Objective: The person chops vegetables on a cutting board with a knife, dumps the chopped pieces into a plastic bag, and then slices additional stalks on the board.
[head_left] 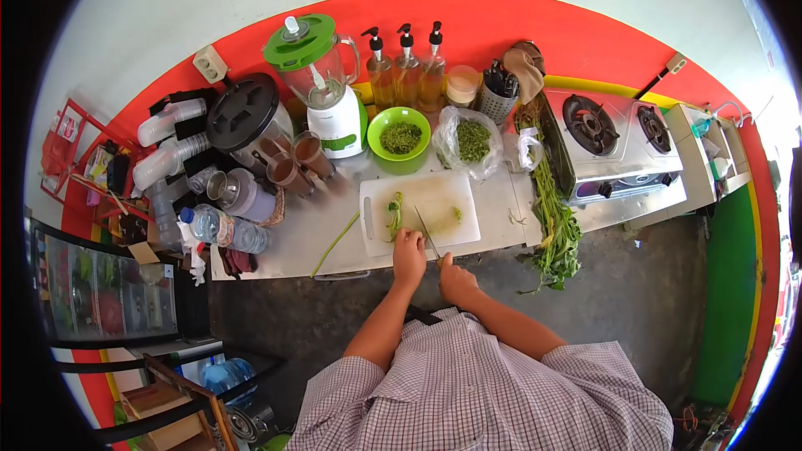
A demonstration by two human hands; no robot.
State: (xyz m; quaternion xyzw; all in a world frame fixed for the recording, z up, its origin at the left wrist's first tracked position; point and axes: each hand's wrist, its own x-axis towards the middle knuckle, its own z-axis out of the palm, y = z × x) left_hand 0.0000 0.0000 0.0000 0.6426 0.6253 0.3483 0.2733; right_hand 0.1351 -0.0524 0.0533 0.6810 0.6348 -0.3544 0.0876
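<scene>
My right hand [458, 281] is closed around the handle of a knife [427, 231], whose blade slants up and left over a white cutting board [380, 190]. At the board's front edge, beside the blade, my left hand [409, 255] has its fingers curled together; whatever they hold, if anything, is hidden. Just beyond that hand lies a piece of green stalk [394, 215]. A few small green bits [457, 215] sit on the right of the board. Behind it stand a green bowl [373, 135] of chopped greens and a clear plastic bag [491, 135] holding more.
Long leafy stalks [555, 230] hang over the counter edge on the right, near a gas stove [618, 159]. A single stalk [337, 242] lies left of the board. A blender [338, 121], pump bottles [408, 75] and a water bottle [230, 230] stand around the counter.
</scene>
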